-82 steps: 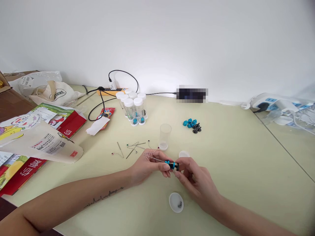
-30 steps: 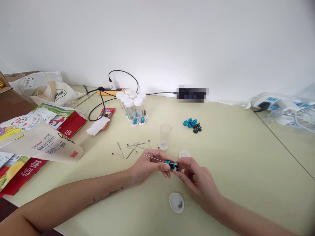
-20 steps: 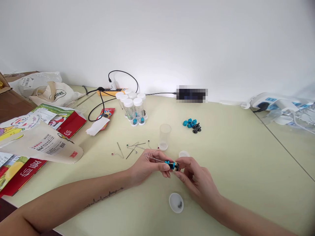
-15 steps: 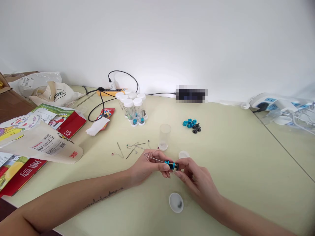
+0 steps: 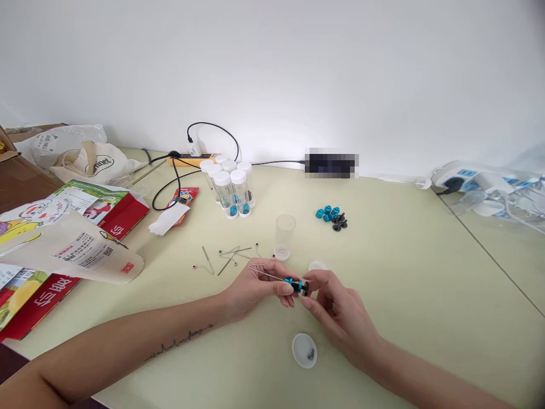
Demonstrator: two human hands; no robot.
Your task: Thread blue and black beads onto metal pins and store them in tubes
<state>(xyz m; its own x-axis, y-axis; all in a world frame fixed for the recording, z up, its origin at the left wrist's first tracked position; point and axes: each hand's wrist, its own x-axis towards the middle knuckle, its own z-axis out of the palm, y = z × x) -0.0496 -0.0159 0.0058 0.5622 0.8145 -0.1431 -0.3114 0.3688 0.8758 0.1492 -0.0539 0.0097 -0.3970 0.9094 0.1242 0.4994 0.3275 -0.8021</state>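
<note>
Between my hands is a small blue-and-black spool-like part [image 5: 297, 286] with a long bent wire [image 5: 268, 274] running out to the left. My left hand [image 5: 255, 288] pinches its blue end between thumb and fingers. At the other end, the thumb and forefinger of my right hand [image 5: 343, 309] grip a dark round knob [image 5: 305, 288]. Beyond the left hand stands an uncapped clear tube [image 5: 285, 230]. A white cap [image 5: 317, 266] lies partly hidden behind the right fingers. Nearer me, a shallow white cap [image 5: 304, 350] holds several tiny grey pieces.
Several bent wires with small ringed ends [image 5: 235, 253] lie left of the tube. Blue knobs [image 5: 327, 213] and black screws [image 5: 339, 222] are piled at the right. Capped tubes [image 5: 239, 190] stand at the back, near an orange power strip [image 5: 187, 162]. Bags and a red box [image 5: 123, 218] crowd the left.
Both hands keep nearly the same place and grip. The right fingers and the knob have shifted very slightly.
</note>
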